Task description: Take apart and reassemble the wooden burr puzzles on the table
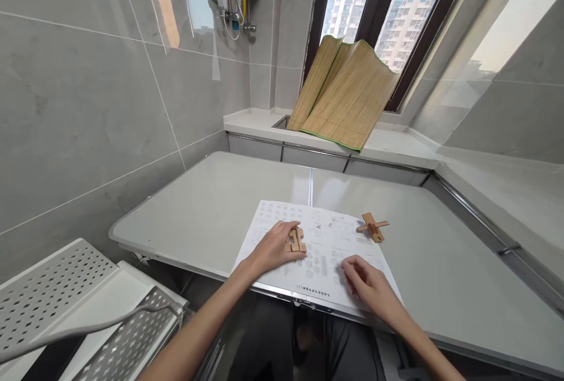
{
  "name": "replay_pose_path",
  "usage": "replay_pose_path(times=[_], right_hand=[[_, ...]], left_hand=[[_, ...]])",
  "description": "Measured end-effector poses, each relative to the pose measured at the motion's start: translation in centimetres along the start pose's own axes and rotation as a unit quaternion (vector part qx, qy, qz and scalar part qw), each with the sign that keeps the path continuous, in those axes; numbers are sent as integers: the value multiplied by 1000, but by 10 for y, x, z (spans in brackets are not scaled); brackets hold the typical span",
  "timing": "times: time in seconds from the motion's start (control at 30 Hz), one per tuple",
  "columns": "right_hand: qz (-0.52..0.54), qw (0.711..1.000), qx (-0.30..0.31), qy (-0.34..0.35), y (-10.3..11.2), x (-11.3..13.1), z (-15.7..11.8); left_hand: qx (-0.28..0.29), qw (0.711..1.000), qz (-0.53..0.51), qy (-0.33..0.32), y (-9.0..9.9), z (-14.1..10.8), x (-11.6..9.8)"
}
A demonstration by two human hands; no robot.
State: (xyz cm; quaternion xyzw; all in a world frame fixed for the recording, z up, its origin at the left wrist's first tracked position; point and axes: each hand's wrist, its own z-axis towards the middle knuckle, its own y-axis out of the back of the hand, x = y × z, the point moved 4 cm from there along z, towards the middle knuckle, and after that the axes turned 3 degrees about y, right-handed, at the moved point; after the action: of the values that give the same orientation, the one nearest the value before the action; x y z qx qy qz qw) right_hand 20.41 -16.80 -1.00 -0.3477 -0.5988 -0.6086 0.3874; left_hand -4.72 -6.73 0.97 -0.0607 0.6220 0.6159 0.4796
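Observation:
My left hand (pixel 275 246) is closed around several notched wooden puzzle pieces (pixel 296 240), which lie side by side with a small square gap between them. Thumb and fingers grip them from opposite ends, just over a printed sheet (pixel 264 269). On the right part of that sheet rests my right hand (pixel 365 281), its fingers curled in and nothing visible in them. Beyond it, at the sheet's right edge, a few more wooden pieces (pixel 373 228) are fitted together in a cross shape.
The sheet lies on a pale folding table (pixel 198 205) with a centre seam. A bamboo mat (pixel 348 93) leans at the window on the ledge behind. Grey tiled wall (pixel 88 105) bounds the left side. White perforated racks (pixel 57 287) with a cable stand at lower left.

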Motion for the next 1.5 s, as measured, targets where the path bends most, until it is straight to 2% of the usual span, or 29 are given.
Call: replay_pose_path(times=[0.17, 0.33, 0.57, 0.73, 0.83, 0.93, 1.13, 1.27, 1.5], right_hand=[[-71, 994, -48, 60, -21, 8, 1], [-82, 992, -55, 77, -31, -2, 4], [-116, 988, -47, 91, -31, 3, 6], [-172, 978, -83, 87, -39, 10, 10], [-177, 975, -110, 81, -40, 10, 11], [-149, 978, -125, 70, -36, 10, 9], [-45, 990, -127, 35, -28, 10, 4], [-5, 993, -112, 40, -27, 12, 2], [21, 993, -99, 65, -28, 12, 2]], left_hand=[[53, 997, -38, -27, -34, 8, -18], [73, 996, -26, -49, -46, 11, -23], [1, 1000, 3, 9, -26, -4, -16], [11, 995, -75, 64, -13, -18, -21], [24, 983, -148, 106, -13, -25, -24], [8, 977, -163, 139, -16, -30, -22], [-64, 987, -82, 124, -16, -31, -19], [-69, 989, -60, 115, -13, -30, -25], [-67, 985, -62, 149, -11, -30, -26]])
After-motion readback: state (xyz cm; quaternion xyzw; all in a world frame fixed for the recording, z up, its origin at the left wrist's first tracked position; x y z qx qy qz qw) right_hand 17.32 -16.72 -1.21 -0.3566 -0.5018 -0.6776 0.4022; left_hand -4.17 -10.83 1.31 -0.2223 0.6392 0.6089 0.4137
